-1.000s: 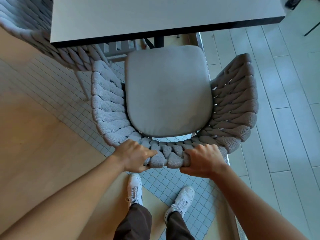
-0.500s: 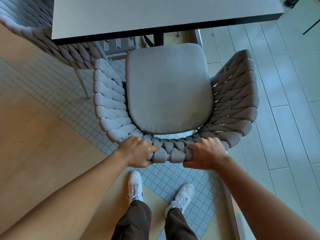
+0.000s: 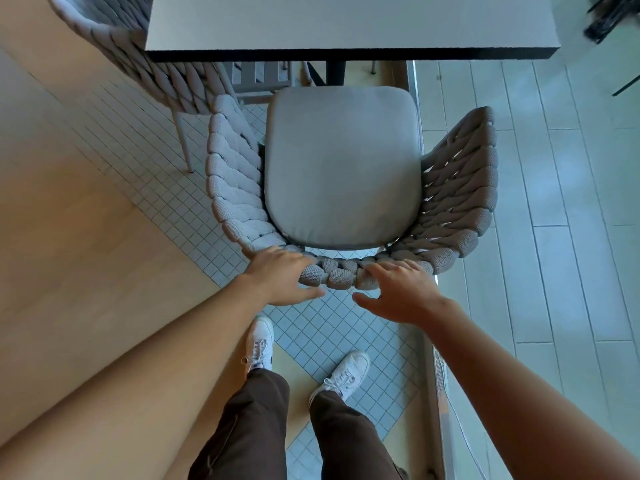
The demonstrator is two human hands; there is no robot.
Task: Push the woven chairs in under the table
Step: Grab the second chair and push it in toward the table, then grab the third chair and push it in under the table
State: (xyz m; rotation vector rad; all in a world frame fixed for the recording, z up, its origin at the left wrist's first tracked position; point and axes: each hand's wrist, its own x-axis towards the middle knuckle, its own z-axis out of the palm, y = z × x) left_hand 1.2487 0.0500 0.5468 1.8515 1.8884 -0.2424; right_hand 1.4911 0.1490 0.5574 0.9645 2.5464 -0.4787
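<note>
A grey woven chair [image 3: 235, 188] with a grey seat cushion [image 3: 343, 168] stands in front of me, facing the white table [image 3: 346, 22]. The cushion's front edge sits just short of the table's dark edge. My left hand [image 3: 280, 275] lies on the left part of the woven back rim, fingers spread and thumb off the rim. My right hand [image 3: 398, 292] hovers at the right part of the rim, fingers splayed and only their tips touching it. A second woven chair [image 3: 138, 57] stands at the upper left, partly under the table.
The table's dark post [image 3: 335, 72] rises just beyond the cushion. A metal floor strip [image 3: 436, 358] runs along the chair's right side between small mosaic tiles and long grey tiles. My feet in white shoes [image 3: 259, 344] stand behind the chair. A dark object [image 3: 613, 19] sits at the top right.
Both hands were closed around the chair's back rim; now their fingers have opened and spread, and the grip is loosened. The chair has stayed near the table edge.
</note>
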